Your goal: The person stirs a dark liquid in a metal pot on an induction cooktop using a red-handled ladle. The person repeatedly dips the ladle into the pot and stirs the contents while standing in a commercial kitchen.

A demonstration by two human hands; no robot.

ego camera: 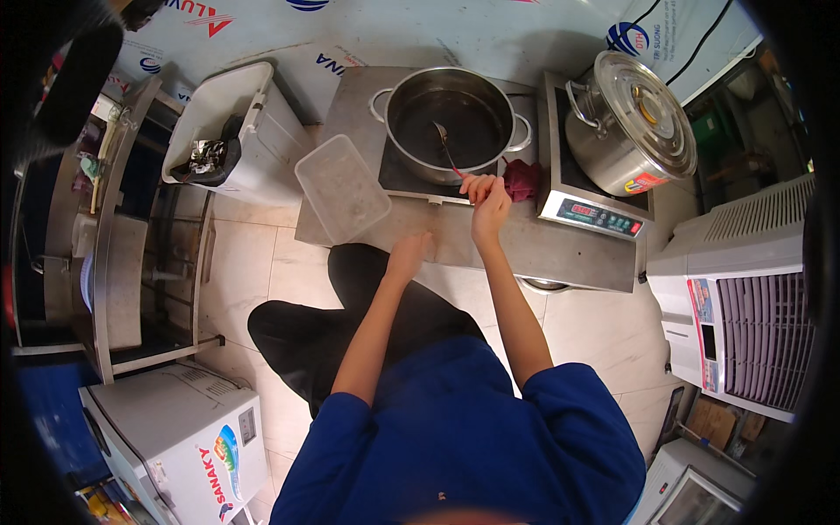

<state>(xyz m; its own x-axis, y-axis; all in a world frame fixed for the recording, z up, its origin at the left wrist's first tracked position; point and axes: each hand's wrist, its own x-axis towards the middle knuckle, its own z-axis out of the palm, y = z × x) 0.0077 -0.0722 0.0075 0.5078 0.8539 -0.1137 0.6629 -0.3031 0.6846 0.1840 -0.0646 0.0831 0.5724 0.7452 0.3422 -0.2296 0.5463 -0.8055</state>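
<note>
My right hand (487, 202) grips the red handle of a metal spoon (447, 148). The spoon's bowl end is over a wide stainless steel pot (508, 157) with dark liquid (459, 108) in it. Whether the tip touches the liquid, I cannot tell. The pot stands on a black cooktop (396, 174). At the front edge of the steel table (453, 226), my left hand (410, 254) seems to hold nothing, but its fingers are partly hidden. To its left lies a translucent plastic container (344, 187). A dark red cloth (522, 178) is bunched beside my right hand.
On the right, a lidded stockpot (607, 141) sits on an induction cooker (590, 215) with a lit display. A grey bin (272, 154) stands left of the table. An air cooler (735, 302) is at right, a steel rack (105, 275) and white freezer (177, 426) at left.
</note>
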